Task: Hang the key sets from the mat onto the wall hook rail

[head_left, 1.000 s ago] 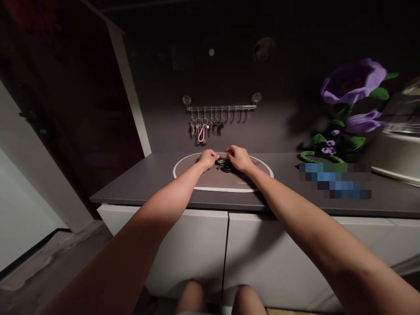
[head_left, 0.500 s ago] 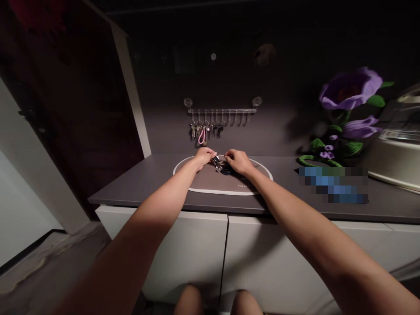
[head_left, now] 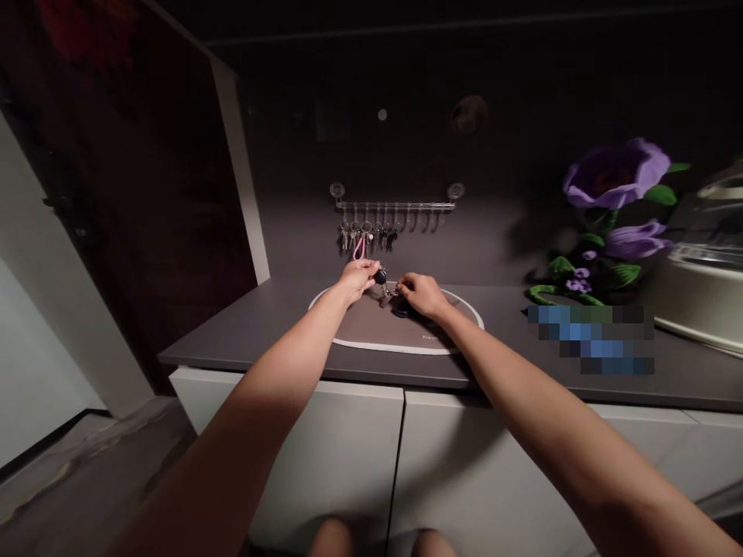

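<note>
Pinched in the fingers of my left hand is a bunch of keys, with a round black fob beside the fingertips. Metal keys hang below the fob, over an oval brown mat with a white rim. My right hand is closed just to the right, its fingertips at the dangling keys; whether it grips one of them I cannot make out. A dark blue ring-like item lies on the mat under the right hand, partly hidden by it.
Behind the mat, a clear hook rail on the wall carries several keys and a pink strap. Purple artificial flowers stand at the right, before a cream appliance. The grey counter tops white cabinets.
My left hand has turned and opened slightly upward, bringing the round black fob into view with the keys hanging lower. The right hand stays close beside it. The camera has tipped slightly up.
</note>
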Available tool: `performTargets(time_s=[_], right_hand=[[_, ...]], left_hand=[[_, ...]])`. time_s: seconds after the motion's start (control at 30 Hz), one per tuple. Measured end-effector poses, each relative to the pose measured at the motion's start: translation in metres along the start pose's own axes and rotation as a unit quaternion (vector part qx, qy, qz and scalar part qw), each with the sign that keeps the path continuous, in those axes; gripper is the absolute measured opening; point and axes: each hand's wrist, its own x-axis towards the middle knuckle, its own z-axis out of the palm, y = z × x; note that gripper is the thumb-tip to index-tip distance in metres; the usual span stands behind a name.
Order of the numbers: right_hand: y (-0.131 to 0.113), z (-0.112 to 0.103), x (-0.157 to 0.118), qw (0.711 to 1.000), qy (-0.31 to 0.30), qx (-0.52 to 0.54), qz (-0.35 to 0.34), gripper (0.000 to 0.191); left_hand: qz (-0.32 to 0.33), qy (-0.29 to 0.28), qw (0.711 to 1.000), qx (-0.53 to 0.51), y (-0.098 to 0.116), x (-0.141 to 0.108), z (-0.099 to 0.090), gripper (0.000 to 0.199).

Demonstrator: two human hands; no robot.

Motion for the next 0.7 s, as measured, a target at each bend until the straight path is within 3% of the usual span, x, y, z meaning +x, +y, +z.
performTargets(time_s=[0.23, 0.47, 0.7], right_hand=[[-0.001, 0.001, 0.0, 1.0, 0.004, 0.006, -0.007, 0.017], [-0.005, -0.003, -0.001, 0.999, 0.021, 0.027, -0.013, 0.017], [-0.003, 0.0, -0.001, 0.997, 0.022, 0.053, -0.045, 0.017]], left_hand=[[-0.003, -0.008, 0.998, -0.069, 0.006, -0.003, 0.001, 0.012], [0.043, -0.064, 0.992, -0.097, 0.009, -0.004, 0.001, 0.007], [0.073, -0.055, 0.969, -0.229, 0.014, -0.003, 0.0, 0.009]])
